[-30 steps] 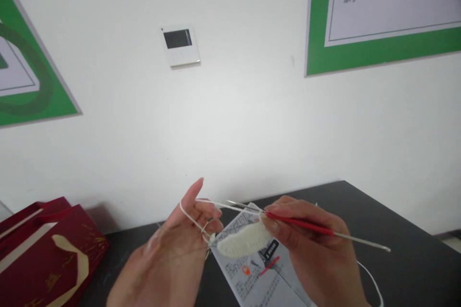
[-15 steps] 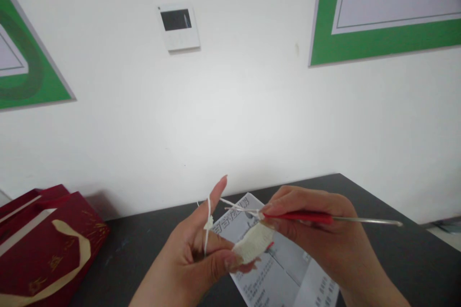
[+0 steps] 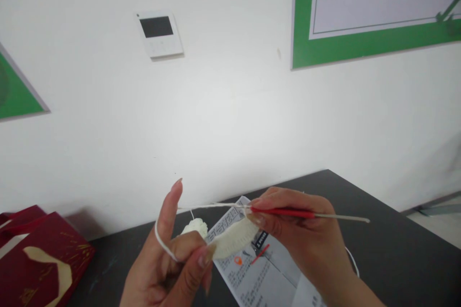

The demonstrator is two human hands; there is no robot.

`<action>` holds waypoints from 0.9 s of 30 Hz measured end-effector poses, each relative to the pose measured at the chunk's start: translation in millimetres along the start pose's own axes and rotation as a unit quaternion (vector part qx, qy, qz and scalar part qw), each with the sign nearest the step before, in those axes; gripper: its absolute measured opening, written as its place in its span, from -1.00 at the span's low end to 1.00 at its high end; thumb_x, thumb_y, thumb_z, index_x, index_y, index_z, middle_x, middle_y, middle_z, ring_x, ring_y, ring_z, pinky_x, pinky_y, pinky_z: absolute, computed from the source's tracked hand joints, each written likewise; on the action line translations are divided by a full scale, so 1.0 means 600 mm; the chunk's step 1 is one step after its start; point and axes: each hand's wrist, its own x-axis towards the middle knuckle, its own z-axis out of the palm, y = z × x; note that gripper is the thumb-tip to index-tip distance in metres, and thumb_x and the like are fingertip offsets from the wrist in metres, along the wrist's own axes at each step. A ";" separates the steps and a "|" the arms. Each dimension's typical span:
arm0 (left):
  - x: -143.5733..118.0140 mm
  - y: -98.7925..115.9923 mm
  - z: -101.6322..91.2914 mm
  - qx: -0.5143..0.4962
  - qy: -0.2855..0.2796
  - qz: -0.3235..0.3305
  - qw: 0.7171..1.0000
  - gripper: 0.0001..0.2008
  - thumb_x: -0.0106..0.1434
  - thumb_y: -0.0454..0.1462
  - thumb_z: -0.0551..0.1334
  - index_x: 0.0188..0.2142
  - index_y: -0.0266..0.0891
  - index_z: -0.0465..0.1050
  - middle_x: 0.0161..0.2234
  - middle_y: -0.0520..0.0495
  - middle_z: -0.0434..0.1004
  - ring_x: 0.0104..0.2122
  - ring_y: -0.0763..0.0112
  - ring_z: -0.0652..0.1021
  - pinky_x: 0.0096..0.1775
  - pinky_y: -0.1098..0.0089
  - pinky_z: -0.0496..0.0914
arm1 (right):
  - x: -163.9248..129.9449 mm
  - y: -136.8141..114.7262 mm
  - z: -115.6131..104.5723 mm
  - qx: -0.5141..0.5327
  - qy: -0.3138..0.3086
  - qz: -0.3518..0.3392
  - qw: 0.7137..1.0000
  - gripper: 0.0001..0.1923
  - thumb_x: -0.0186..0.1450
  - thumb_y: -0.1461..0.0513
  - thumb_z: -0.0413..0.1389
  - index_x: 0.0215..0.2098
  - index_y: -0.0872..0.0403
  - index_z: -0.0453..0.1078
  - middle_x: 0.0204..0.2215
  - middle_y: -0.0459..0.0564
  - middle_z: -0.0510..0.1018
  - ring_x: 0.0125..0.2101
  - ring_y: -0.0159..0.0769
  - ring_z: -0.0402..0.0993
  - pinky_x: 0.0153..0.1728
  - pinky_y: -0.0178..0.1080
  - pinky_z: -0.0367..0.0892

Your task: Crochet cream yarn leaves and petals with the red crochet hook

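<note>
My left hand [image 3: 176,254] pinches one end of a small cream crocheted piece [image 3: 234,240] between thumb and fingers. White yarn [image 3: 209,206] loops round its raised index finger and runs taut across to the hook. In my right hand [image 3: 298,230] is a crochet hook [image 3: 288,212] with a red grip and metal ends, held level. Its left tip sits at the upper right end of the piece, where my fingers partly hide the stitches. Behind the left hand lies a white crocheted or yarn bundle [image 3: 196,226].
Under the hands a printed sheet [image 3: 266,278] lies on the dark table [image 3: 334,201]. A dark red gift bag [image 3: 46,259] with a gold ribbon stands at the left. On the white wall are a small panel [image 3: 158,33] and green-framed posters [image 3: 302,48].
My left hand has moved left, away from the right, stretching the crocheted piece and the yarn. The white bundle now shows behind it. The whole view has shifted slightly.
</note>
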 end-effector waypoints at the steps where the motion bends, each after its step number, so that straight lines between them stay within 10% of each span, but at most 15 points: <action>1: 0.004 0.000 -0.006 -0.003 -0.005 0.000 1.000 -0.25 0.15 -0.27 0.34 0.29 0.01 0.13 -0.72 0.13 0.37 -0.69 0.50 0.32 -0.60 0.52 0.21 | 0.000 -0.001 -0.001 0.009 -0.010 0.012 1.000 -0.80 0.08 0.41 0.33 -0.43 -0.03 0.63 -0.50 -0.10 0.66 -0.50 -0.41 0.56 -0.51 -0.46 0.43; 9: 0.025 -0.005 -0.046 -0.019 -0.187 -0.140 0.972 -0.18 -0.01 -0.03 0.43 0.25 0.03 0.24 -0.37 -0.07 0.68 -0.27 0.14 0.62 -0.04 0.21 0.34 | -0.001 -0.009 -0.006 -0.069 -0.045 0.015 0.997 -0.86 0.11 0.39 0.31 -0.43 0.01 0.62 -0.51 -0.08 0.63 -0.51 -0.38 0.54 -0.52 -0.42 0.39; 14: 0.029 -0.002 -0.064 0.069 -0.193 -0.126 0.971 -0.29 0.04 -0.20 0.43 0.20 0.04 0.33 -0.32 -0.08 0.69 -0.16 0.11 0.60 0.15 0.12 0.14 | 0.005 -0.015 -0.015 -0.132 -0.095 0.008 0.987 -0.91 0.14 0.35 0.30 -0.44 0.03 0.62 -0.53 -0.05 0.62 -0.53 -0.35 0.51 -0.54 -0.38 0.36; 27: 0.021 -0.002 -0.010 -0.034 -0.123 -0.179 0.976 -0.09 0.12 -0.31 0.37 0.34 0.13 -0.07 -0.53 0.10 0.55 -0.47 0.45 0.48 -0.33 0.46 0.31 | 0.002 0.004 -0.004 -0.157 -0.153 -0.035 0.975 -0.93 0.19 0.34 0.27 -0.39 0.06 0.60 -0.50 -0.03 0.62 -0.53 -0.34 0.51 -0.53 -0.33 0.34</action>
